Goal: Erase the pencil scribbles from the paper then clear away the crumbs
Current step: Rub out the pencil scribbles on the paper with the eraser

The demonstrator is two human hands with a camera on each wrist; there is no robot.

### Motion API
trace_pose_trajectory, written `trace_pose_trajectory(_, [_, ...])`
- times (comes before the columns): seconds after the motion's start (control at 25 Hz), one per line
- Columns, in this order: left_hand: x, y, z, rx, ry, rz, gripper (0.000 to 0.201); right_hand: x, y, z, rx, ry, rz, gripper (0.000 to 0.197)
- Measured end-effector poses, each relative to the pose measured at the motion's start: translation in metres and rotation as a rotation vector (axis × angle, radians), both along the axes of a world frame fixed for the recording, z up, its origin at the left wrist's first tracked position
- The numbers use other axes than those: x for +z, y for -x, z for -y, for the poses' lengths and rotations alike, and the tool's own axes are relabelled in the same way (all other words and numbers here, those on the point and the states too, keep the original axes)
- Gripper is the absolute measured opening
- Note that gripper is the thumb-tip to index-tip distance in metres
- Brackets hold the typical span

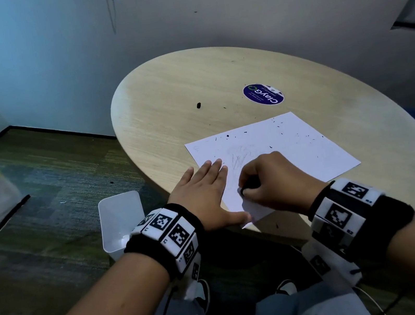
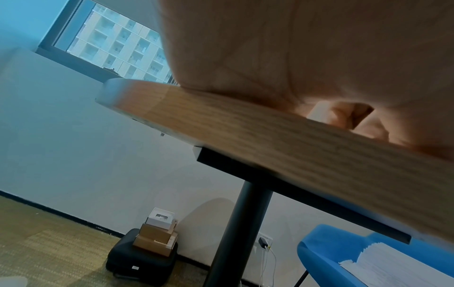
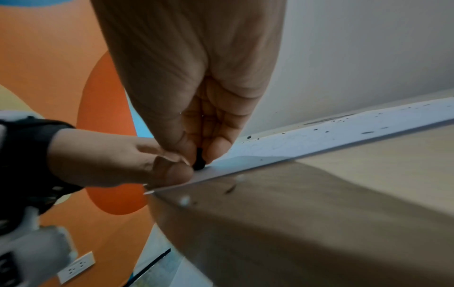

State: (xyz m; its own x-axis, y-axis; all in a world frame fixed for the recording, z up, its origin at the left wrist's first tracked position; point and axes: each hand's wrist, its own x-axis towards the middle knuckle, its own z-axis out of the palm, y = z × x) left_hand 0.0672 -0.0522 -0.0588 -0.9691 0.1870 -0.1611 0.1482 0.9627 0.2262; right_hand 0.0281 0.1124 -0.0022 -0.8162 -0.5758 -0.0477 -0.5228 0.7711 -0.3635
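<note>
On the round table point(image 1: 167, 89) the paper point(image 1: 290, 149) lies at about 5 o'clock, faint pencil scribbles point(image 1: 241, 158) near its middle and dark crumbs point(image 1: 281, 128) strewn toward its far edge. The left hand point(image 1: 204, 193) presses flat, fingers spread, on the sheet's 9 o'clock edge. The right hand's point(image 1: 273, 179) grip pinches a black eraser point(image 3: 199, 162) against the paper

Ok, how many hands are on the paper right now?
2. The left hand lies flat on the near left edge of the paper; the right hand pinches the black eraser against it, just below the scribbles.
</note>
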Motion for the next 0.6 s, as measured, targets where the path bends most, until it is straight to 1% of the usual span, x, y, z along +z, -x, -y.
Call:
trace_pose_trajectory(0.08, [0.000,0.000,0.000,-0.001,-0.006,-0.014,0.110,0.001,-0.009,0.003,0.057,0.008,0.092,0.011])
trace_pose_trajectory(0.12, [0.000,0.000,0.000,-0.002,-0.008,-0.017,0.110,0.002,-0.007,0.002,0.060,0.000,0.089,0.011])
trace_pose_trajectory(0.24, [-0.001,0.000,0.000,0.000,-0.007,0.001,0.114,0.004,0.006,-0.002,-0.006,0.003,-0.010,0.009])
trace_pose_trajectory(0.28, [-0.001,0.000,0.000,0.002,-0.004,0.003,0.114,0.004,0.006,-0.002,-0.006,0.010,-0.007,0.009])
trace_pose_trajectory(0.4, [0.000,0.000,0.000,0.001,0.000,-0.026,0.108,0.003,-0.008,0.003,0.093,0.008,0.094,0.013])
trace_pose_trajectory(0.44, [0.000,0.000,0.000,0.001,-0.005,-0.032,0.108,0.002,-0.009,0.005,0.109,0.002,0.097,0.013])
trace_pose_trajectory(0.56, [-0.001,0.000,0.000,0.002,-0.020,-0.017,0.112,0.001,0.005,0.006,0.063,0.001,-0.029,0.010])
trace_pose_trajectory(0.6, [-0.001,0.000,0.000,0.002,-0.018,-0.013,0.113,0.002,0.006,0.006,0.055,0.000,-0.033,0.010])
